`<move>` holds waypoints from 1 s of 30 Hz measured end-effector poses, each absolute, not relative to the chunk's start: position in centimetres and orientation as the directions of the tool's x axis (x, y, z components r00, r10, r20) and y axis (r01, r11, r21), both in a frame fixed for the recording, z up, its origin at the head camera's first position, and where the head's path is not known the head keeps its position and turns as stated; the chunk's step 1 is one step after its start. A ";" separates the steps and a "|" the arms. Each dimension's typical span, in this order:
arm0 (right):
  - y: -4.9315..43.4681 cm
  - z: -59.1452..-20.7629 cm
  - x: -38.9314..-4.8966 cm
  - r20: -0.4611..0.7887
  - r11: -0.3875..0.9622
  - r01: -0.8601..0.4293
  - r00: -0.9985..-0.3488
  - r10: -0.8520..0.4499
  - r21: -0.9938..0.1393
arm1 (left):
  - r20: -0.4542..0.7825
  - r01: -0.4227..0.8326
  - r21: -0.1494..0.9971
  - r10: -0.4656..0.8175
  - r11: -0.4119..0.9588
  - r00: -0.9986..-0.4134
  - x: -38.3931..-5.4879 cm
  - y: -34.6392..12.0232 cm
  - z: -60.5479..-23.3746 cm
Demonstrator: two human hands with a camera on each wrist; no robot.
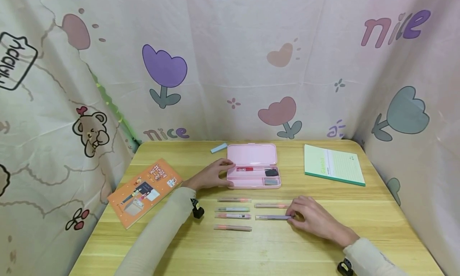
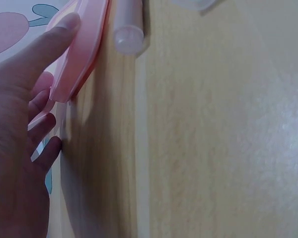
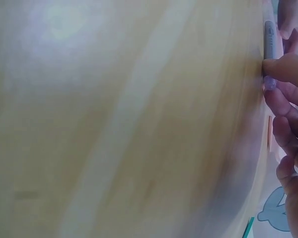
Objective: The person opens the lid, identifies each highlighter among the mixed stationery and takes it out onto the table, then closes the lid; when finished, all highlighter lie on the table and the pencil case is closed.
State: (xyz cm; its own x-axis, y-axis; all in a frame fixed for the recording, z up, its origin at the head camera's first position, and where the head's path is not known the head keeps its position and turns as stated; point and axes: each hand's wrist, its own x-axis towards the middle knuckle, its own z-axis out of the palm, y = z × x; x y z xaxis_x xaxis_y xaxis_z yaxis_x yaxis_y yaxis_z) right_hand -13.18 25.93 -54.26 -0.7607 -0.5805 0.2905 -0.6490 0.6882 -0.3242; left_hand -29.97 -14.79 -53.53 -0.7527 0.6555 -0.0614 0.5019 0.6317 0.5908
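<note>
A pink pencil case (image 1: 252, 154) lies with its lid raised toward the back of the table. My left hand (image 1: 210, 175) grips its left end, thumb on the near side. Inside are a red-and-clear pen (image 1: 245, 169), a black piece (image 1: 271, 172) and a grey block (image 1: 270, 181). My right hand (image 1: 316, 219) pinches the right end of a purple marker pen (image 1: 271, 217) lying on the table; its translucent tip shows below the thumb in the right wrist view. Just behind it lies a pinkish marker (image 1: 269, 205), partly covered by that hand. Several more markers (image 1: 232, 216) form a column to the left.
An orange book (image 1: 145, 192) lies at an angle on the left of the wooden table (image 1: 266, 252). A pale green notepad (image 1: 334, 165) is at the back right. Beside the case's lid is a small light-blue strip (image 1: 219, 148). A printed curtain (image 1: 223, 68) surrounds the table's back and sides.
</note>
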 end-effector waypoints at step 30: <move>26.9 -51.4 -18.7 0.252 0.692 -0.462 -0.886 -0.389 -0.555 | -0.052 0.500 0.600 0.654 0.625 -0.755 -29.8 -14.7 -53.4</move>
State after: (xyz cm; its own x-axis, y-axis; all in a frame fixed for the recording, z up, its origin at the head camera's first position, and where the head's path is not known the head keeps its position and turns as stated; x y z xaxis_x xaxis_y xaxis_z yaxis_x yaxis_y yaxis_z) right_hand -18.70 26.94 -51.38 -0.8859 -0.3894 0.2519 -0.4619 0.6915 -0.5554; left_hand -29.76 -14.72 -53.36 -0.7546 0.6541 -0.0520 0.5003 0.6248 0.5995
